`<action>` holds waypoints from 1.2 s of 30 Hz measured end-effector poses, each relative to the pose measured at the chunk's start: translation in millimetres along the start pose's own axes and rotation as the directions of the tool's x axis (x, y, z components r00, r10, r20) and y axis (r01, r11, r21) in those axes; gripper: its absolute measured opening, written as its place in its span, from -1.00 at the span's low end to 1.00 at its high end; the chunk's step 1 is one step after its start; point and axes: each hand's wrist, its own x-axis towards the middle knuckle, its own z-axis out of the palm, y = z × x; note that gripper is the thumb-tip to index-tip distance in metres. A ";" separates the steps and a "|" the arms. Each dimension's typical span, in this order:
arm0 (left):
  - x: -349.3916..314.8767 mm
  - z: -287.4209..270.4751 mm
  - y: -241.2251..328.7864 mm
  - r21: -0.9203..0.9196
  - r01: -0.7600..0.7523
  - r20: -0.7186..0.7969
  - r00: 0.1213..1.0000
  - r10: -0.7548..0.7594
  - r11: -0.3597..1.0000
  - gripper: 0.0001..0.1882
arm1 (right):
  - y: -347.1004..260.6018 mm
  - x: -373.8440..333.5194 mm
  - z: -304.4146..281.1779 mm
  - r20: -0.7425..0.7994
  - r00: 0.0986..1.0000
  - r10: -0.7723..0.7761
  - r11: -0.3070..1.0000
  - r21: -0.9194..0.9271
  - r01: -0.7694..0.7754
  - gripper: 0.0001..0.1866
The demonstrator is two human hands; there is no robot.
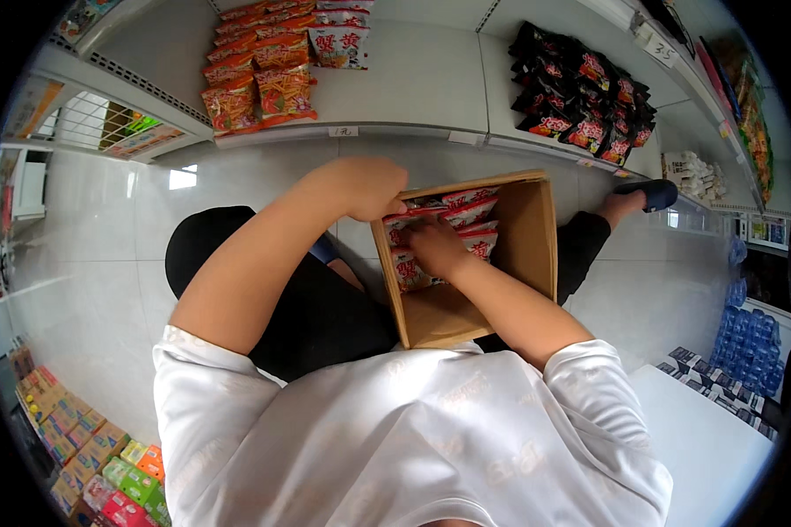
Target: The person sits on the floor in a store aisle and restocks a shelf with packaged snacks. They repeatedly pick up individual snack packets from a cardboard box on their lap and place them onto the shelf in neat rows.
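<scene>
An open cardboard box (527, 224) stands tilted between my legs, with several red-and-white snack bags (479, 211) packed toward its far left part. My left hand (376, 189) is closed round the box's far left corner. Inside the box, my right hand (438, 248) has its fingers curled on one of the bags; the fingertips are partly hidden among the packs. Bare cardboard shows in the near and right parts of the box.
Ahead, a white shelf (413, 92) bears orange snack bags (259, 75), red-and-white bags (339, 39) and black bags (584, 92). Stacked cartons (83, 448) stand at lower left. Bottled water packs (747, 342) and a white table (699, 439) are at right.
</scene>
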 end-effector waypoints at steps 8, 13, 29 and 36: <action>-8.8 1.6 -2.1 0.026 0.052 -0.032 0.998 -0.051 0.998 -0.64 | 1.5 7.6 4.8 0.202 0.979 -0.034 0.986 -0.154 0.066 -0.76; -10.9 3.8 -1.8 0.046 0.036 -0.058 0.998 -0.034 0.998 -0.63 | 2.4 1.5 -41.7 0.371 0.922 -0.109 0.973 0.232 0.022 -0.84; -15.2 -19.8 9.4 -0.843 -0.365 -0.291 0.927 0.236 0.395 -0.50 | 26.6 -38.5 -202.8 -0.167 0.947 0.274 0.268 0.959 0.091 -0.93; -2.3 -11.7 12.2 -0.833 -0.346 -0.312 0.938 0.149 0.432 -0.56 | 18.3 -29.2 -198.0 -0.216 0.856 0.470 0.226 0.967 0.120 -0.95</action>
